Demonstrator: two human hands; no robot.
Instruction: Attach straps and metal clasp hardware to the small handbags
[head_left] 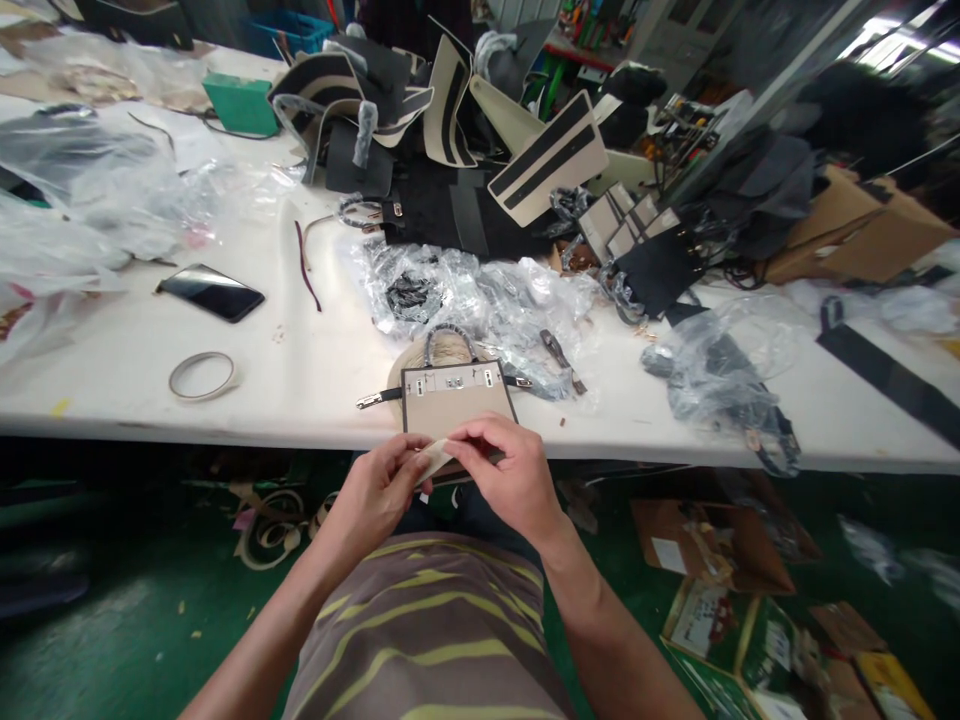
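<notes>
Between the fingertips of my left hand [386,485] and my right hand [514,470] is a short, pale strip of tape [436,458], pinched from both sides. Just beyond them, at the table's front edge, a small beige handbag [442,408] with dark edging lies with its handle [450,342] pointing away from me. The handle is wrapped in clear plastic. Metal fittings show near the bag's top, and a dark strap end with metal [379,398] sticks out at its left. My hands cover the bag's lower part. A round cream-coloured thing lies partly under the bag.
On the white table [315,390] to the left lie a roll of tape [201,376] and a phone [213,292]. Crumpled clear plastic [487,300] lies behind the bag. Bag panels [551,160] are piled farther back. Cardboard boxes [712,545] stand on the green floor at right.
</notes>
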